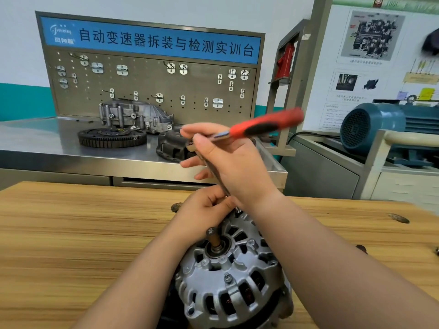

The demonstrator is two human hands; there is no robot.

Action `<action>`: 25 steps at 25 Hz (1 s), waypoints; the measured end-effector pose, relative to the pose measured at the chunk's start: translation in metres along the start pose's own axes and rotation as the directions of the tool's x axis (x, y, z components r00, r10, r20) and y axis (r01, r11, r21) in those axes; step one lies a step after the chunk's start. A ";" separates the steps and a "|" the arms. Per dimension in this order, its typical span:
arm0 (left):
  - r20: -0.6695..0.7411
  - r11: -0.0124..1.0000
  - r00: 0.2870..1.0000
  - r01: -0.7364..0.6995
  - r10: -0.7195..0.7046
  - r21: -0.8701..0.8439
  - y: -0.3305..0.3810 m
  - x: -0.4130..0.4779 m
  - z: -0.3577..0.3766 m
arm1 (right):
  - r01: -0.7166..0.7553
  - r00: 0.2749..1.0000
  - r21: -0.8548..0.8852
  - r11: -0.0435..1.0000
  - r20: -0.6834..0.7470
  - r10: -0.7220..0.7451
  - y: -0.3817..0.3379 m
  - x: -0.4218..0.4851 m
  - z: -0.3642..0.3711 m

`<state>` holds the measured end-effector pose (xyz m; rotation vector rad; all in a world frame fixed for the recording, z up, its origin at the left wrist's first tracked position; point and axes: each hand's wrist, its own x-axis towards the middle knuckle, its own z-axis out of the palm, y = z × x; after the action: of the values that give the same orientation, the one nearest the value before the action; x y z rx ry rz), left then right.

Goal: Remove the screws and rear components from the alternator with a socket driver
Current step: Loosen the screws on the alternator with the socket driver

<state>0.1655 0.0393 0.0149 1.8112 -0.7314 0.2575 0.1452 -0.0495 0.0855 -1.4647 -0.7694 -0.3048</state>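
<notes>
Work seems barely begun: alternator (228, 281) sits whole at six o'clock on the table (71, 233), one screw (227, 277) plainly in place. Right hand (228, 160) grips the socket driver (263, 125); left hand (202, 210) pinches its shaft at the housing's twelve o'clock edge.

red-and-black-handled socket driver (266, 125) up top, red grip with a black inlay; silver-grey cast-metal alternator (228, 281) below, copper-brown glinting through its slots; pale tan wooden table (71, 233) streaked with darker grain; blue banner (149, 41) with dark lettering over the hole-dotted grey metal pegboard (142, 86); teal-blue electric motor (373, 124) at right.
</notes>
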 end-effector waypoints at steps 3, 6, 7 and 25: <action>-0.010 1.000 1.000 0.005 -0.005 0.020 -0.002 0.001 0.000 | 0.023 1.000 -0.067 0.997 -0.014 -0.023 -0.001 0.000 0.000; 0.033 1.000 0.999 0.010 -0.009 -0.019 -0.001 0.000 0.000 | -0.146 0.987 0.162 0.976 -0.038 0.154 -0.005 0.002 -0.002; 0.034 1.000 0.999 0.013 -0.013 -0.011 -0.002 0.000 0.000 | -0.133 0.990 0.153 0.979 -0.026 0.139 -0.004 0.002 -0.002; 0.023 1.000 1.000 -0.002 0.002 -0.009 0.002 -0.001 -0.001 | -0.189 0.979 0.120 0.975 -0.052 0.196 -0.004 0.001 -0.002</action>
<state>0.1638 0.0399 0.0157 1.8077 -0.7499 0.2347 0.1433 -0.0515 0.0894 -1.4024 -0.5785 -0.1561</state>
